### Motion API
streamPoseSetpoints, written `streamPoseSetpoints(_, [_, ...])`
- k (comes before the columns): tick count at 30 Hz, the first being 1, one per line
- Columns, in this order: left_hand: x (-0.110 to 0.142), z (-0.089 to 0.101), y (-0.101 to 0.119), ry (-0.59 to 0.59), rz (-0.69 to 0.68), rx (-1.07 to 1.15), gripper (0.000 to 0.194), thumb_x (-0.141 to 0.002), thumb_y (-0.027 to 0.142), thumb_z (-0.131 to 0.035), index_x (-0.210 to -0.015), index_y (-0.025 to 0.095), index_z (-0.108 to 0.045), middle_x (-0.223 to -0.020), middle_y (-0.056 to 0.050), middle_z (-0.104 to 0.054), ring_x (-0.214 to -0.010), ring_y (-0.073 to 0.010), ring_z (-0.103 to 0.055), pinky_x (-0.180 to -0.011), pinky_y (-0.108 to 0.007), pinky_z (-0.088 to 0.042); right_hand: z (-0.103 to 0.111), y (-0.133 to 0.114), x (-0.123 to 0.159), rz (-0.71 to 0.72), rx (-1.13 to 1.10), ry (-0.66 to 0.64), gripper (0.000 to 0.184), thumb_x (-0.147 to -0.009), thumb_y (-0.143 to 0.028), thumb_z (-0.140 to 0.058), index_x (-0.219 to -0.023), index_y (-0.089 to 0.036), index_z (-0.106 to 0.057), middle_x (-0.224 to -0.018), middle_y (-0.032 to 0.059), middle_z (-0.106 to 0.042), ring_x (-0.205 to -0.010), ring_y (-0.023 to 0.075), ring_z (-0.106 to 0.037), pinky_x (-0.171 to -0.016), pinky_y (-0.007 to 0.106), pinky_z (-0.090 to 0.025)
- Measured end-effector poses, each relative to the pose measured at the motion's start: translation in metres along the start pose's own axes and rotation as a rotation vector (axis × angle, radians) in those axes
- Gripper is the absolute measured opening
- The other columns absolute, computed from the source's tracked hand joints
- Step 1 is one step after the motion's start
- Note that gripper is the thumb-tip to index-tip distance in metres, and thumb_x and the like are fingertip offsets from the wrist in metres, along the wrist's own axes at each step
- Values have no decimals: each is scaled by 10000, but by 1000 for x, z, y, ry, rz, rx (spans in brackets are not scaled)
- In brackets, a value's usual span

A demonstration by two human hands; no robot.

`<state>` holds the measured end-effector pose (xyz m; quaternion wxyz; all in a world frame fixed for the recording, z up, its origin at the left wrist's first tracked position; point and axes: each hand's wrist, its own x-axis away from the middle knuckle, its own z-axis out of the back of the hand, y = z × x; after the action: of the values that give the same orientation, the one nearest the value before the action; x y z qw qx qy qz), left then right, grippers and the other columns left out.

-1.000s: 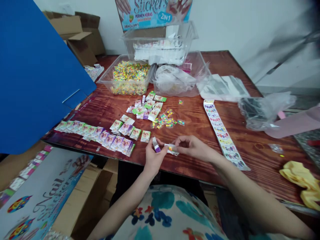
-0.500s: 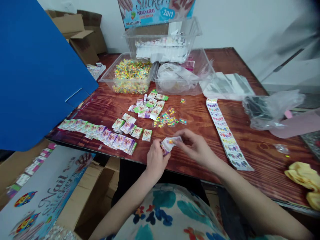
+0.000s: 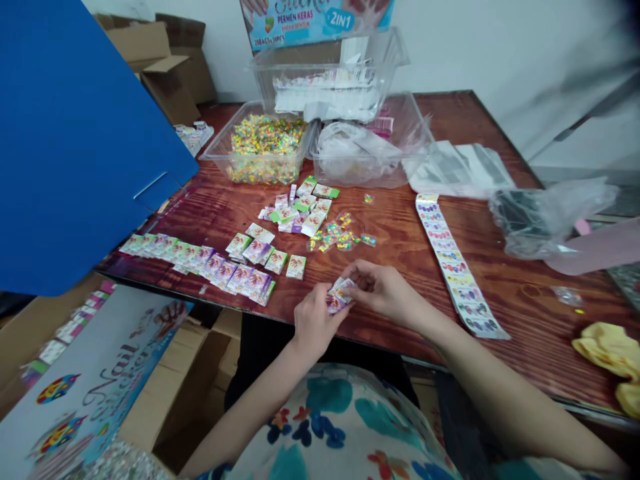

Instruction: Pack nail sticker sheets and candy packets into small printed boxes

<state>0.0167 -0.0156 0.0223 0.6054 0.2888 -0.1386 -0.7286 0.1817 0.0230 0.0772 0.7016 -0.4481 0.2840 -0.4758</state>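
Right grip (image 3: 385, 291) has moved closer to left grip (image 3: 315, 319) and small box (image 3: 337, 302).

The blue panel of the display box (image 3: 315, 23) behind the counter's far edge read "PERMEN KERAS", with "2IN1" in a pale blue bubble to the right and "20BAGSx30PCS" along the bottom; a larger word above was cut off by the top of the view. "Nail Stickers" stood in script on the large carton (image 3: 107, 380), below the counter's near left corner, with "2IN1" near its right end. Print on the small packets (image 3: 296, 267) was too small to read.
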Motion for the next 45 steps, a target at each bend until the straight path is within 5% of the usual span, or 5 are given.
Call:
streamPoseSetpoints(16, [-2,2,13,-66,158,82,343,-768,350,-701,-1023,228,-506,-875,-28,-713,-817,-231,-706,-675,-291,-509,-3,1,5,178,72,102,134,-823,-185,-594,-888,-218,-707,-856,46,-736,-793,205,-682,-769,347,-540])
streamPoseSetpoints(22, [-3,0,10,-50,81,89,346,-779,316,-689,-1049,213,-498,-945,-54,-711,-865,-239,-702,-707,-305,-520,-5,3,12,406,263,155,313,-864,-123,-528,-1098,-287,-654,-931,2,-730,-862,178,-686,-1142,558,-251])
streamPoseSetpoints(31, [-3,-3,9,-43,120,166,378,-762,308,-693,-1064,214,-484,-892,-43,-706,-839,-235,-706,-704,-303,-531,-5,6,14,460,232,78,471,-895,-126,-479,-1311,-336,-544,-1006,6,-716,-940,181,-664,-1143,562,-252])
streamPoseSetpoints(37, [-11,4,15,27,92,470,496,-777,345,-680,-1179,225,-416,-1074,-55,-673,-946,-182,-680,-798,-283,-528,-11,8,11,142,-266,361,423,-852,-302,-642,-1267,-275,-560,-1001,55,-665,-929,204,-624,-868,386,-515])
streamPoseSetpoints(45, [-8,7,13,-70,110,361,373,-747,403,-694,-1022,235,-505,-876,7,-689,-770,-175,-687,-682,-261,-510,-31,14,8,-186,-723,219,446,-699,-377,-779,-1085,-242,-600,-856,3,-662,-746,146,-616,-698,271,-520])
